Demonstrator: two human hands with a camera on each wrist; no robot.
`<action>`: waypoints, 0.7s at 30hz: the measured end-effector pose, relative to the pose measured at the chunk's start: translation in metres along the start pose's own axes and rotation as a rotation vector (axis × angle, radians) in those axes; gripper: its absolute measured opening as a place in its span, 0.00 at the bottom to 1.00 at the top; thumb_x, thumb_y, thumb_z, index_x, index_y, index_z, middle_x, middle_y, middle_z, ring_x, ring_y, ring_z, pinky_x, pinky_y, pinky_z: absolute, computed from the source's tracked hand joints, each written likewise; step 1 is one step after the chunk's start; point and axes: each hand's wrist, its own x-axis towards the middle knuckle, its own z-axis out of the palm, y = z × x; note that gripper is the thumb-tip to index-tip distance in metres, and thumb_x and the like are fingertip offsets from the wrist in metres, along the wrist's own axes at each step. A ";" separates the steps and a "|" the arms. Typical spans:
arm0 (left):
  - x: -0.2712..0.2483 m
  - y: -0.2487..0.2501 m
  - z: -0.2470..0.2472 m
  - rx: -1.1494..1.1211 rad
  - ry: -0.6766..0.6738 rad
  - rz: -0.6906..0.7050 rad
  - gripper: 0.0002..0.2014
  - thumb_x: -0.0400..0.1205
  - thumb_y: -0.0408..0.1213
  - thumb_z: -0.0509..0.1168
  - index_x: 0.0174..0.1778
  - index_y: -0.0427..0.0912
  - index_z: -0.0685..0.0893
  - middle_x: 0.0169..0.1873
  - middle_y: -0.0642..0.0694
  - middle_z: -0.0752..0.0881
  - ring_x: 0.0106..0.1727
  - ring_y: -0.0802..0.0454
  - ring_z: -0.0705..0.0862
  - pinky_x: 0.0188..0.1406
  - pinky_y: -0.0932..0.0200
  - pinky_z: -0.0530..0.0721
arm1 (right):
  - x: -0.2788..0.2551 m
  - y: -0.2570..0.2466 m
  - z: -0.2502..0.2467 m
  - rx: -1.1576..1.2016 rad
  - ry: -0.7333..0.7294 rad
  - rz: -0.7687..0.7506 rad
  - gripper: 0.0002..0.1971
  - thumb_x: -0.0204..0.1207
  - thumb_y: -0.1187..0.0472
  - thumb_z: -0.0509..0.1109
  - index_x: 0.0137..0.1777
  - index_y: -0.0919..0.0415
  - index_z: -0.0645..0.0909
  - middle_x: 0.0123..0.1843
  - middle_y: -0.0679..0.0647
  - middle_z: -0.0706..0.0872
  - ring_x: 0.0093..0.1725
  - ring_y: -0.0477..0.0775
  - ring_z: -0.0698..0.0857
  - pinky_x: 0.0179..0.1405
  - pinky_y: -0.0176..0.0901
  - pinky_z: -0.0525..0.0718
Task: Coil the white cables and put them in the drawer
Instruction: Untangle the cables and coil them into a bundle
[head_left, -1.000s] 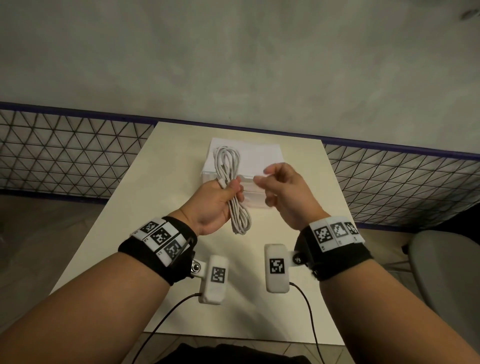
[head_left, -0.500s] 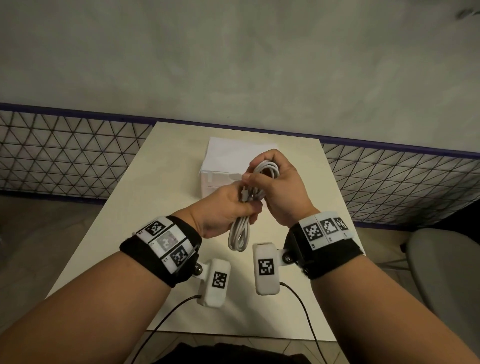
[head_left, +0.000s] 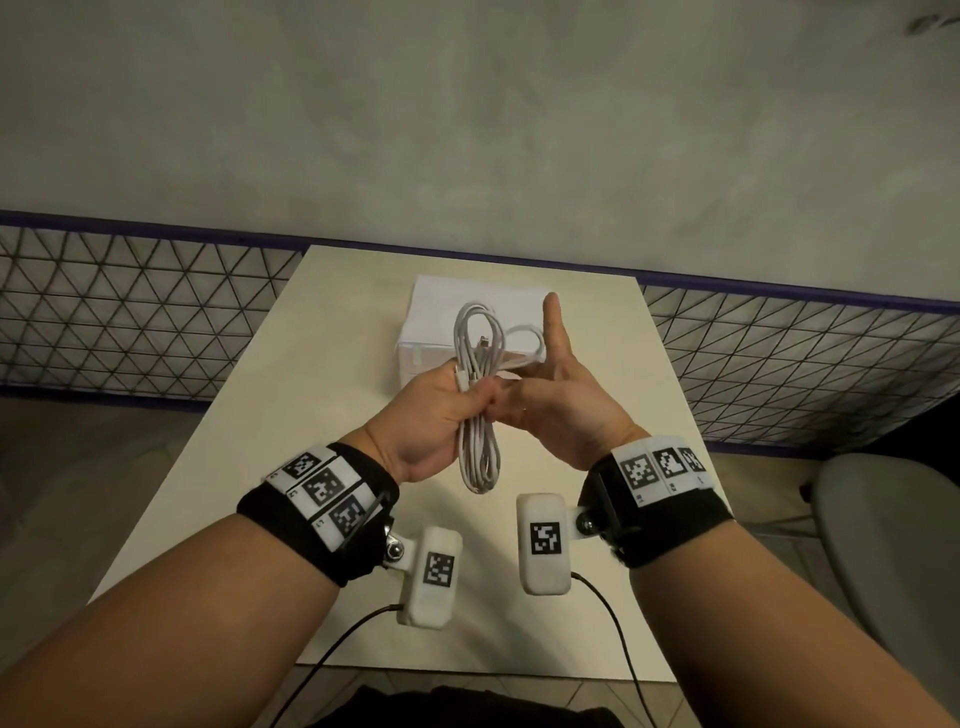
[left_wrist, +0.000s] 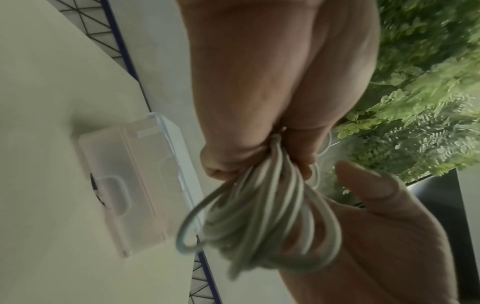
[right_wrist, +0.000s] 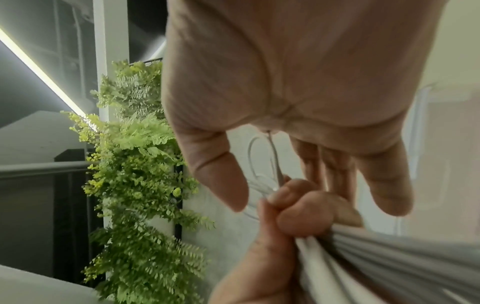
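A pale table (head_left: 322, 364) carries a translucent white drawer box (head_left: 431, 306).

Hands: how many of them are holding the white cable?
1. The left hand grips the white cable bundle at its middle. The right hand is beside it with straight fingers; a loose loop runs behind it, contact unclear.

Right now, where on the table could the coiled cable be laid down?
Bare tabletop left of the drawer box, also right of it, and the near strip under the hands. The middle is crowded: left hand, right hand, white cable.
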 end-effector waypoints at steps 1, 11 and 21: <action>0.000 0.002 0.000 -0.024 -0.010 -0.002 0.14 0.85 0.28 0.53 0.63 0.30 0.79 0.50 0.42 0.88 0.50 0.52 0.87 0.54 0.58 0.84 | 0.001 0.002 0.000 -0.014 0.017 0.022 0.59 0.61 0.77 0.67 0.78 0.30 0.37 0.51 0.63 0.80 0.39 0.54 0.83 0.47 0.49 0.84; 0.003 0.001 0.019 0.438 0.251 0.235 0.13 0.84 0.36 0.59 0.64 0.40 0.74 0.39 0.50 0.83 0.41 0.61 0.84 0.47 0.63 0.83 | -0.002 0.005 0.021 -0.477 0.033 0.148 0.18 0.64 0.83 0.66 0.50 0.66 0.76 0.32 0.58 0.81 0.28 0.52 0.80 0.21 0.36 0.78; 0.004 0.018 0.013 0.492 0.212 0.233 0.18 0.79 0.36 0.67 0.64 0.36 0.75 0.47 0.43 0.86 0.48 0.52 0.86 0.51 0.51 0.86 | 0.000 0.001 0.020 -0.427 0.010 0.277 0.11 0.71 0.77 0.60 0.31 0.64 0.75 0.25 0.57 0.74 0.23 0.52 0.73 0.23 0.42 0.73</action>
